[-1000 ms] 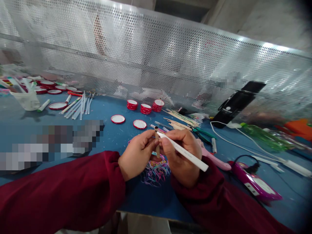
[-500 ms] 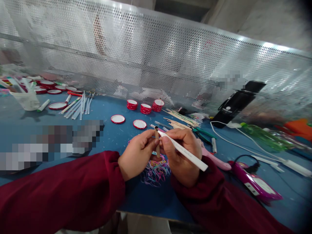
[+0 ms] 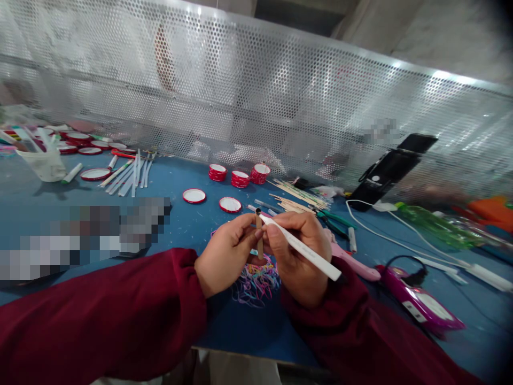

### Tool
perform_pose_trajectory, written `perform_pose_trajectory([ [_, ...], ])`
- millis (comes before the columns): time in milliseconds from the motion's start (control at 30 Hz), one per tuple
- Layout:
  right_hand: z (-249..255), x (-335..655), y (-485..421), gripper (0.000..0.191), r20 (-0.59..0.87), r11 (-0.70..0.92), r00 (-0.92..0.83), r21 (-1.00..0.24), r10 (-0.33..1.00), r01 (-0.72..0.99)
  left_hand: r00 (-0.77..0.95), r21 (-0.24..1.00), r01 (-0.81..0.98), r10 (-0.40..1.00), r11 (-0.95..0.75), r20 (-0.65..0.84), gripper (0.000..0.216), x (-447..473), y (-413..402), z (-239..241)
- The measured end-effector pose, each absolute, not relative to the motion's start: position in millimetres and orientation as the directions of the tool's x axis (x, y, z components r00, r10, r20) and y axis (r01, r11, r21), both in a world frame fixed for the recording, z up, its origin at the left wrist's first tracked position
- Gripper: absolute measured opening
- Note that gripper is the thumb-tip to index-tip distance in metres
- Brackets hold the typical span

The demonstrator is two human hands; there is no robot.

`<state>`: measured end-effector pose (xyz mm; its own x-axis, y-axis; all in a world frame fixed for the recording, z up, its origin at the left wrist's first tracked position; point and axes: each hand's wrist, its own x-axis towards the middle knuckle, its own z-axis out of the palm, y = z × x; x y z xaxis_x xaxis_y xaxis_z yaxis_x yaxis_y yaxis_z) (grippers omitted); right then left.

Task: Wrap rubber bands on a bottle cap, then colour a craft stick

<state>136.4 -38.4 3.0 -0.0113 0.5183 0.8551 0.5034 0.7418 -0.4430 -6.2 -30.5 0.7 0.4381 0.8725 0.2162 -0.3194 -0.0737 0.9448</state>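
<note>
Smooth, round red lids point(image 3: 194, 196) are sitting on the counter point(image 3: 228, 331), then the left hand point(image 3: 224, 251) is pinching a wooden-looking stick point(image 3: 260, 248), dark tip point(image 3: 258, 212) up, over a stringy tangle of bands point(image 3: 256, 286). I'm guessing inking that tip is the step, so the next stroke is calling for a steady stick. The right hand point(image 3: 300, 278) is pinching a slick white marker point(image 3: 304, 249), nib point(image 3: 263, 218) touching or just beside the tip, can't tell which. A shiny purple pack point(image 3: 420, 302) is lying further right.

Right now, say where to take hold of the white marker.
I'd take the white marker by its bare rear end, coming from the lower right: it slants that way, jutting past the right hand, while its tip points toward the brown stick.
</note>
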Motion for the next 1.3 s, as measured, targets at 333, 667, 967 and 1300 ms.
perform_pose_trajectory([
  [333,2.6,138.6,-38.8,0.007,0.861,0.705,0.015,-0.426,0.508,0.567,0.44,0.94,-0.336,0.873,-0.059,0.212,0.017,-6.9,-30.6,1.8],
  [667,3.3,138.2,-38.5,0.007,0.863,0.695,0.018,-0.418,0.504,0.585,0.446,0.944,-0.328,0.873,-0.046,0.197,0.019,-6.8,-31.1,0.7],
  [967,1.2,139.0,-38.0,0.006,0.853,0.712,0.008,-0.441,0.522,0.547,0.448,0.945,-0.321,0.871,-0.055,0.203,0.013,-6.7,-30.5,1.3],
  [1300,1.1,138.0,-38.1,0.006,0.846,0.721,-0.016,-0.444,0.533,0.532,0.438,0.946,-0.318,0.875,-0.064,0.207,0.019,-7.0,-30.8,1.2],
])
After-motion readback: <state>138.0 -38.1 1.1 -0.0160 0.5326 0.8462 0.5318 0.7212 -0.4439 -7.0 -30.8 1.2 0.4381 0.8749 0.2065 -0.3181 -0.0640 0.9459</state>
